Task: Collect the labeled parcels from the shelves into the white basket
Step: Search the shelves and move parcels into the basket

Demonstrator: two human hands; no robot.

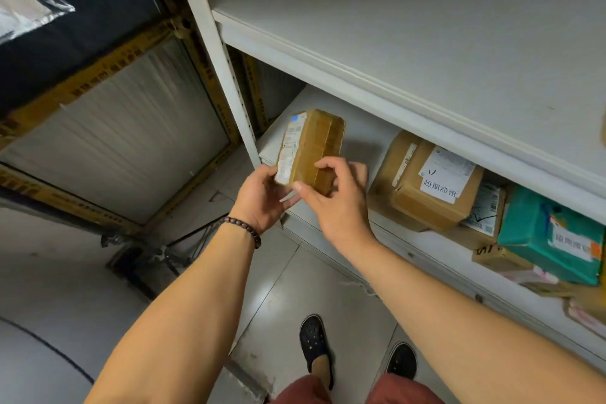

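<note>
A small brown taped parcel (311, 144) with a white label on its left face is held up in front of the lower shelf (347, 128). My left hand (262, 200) grips its bottom left corner from below. My right hand (337, 197) holds its lower right side, fingers curled over the edge. Further right on the same shelf sit a brown box (429, 184) with a white label and a teal parcel (551, 233) with a label. No white basket is in view.
The white upper shelf (410, 26) juts out above the parcels. A white perforated shelf post (216, 52) stands left of the held parcel. More flat parcels (488, 210) lie between the brown box and the teal one. Grey tiled floor and my two dark shoes (314, 344) are below.
</note>
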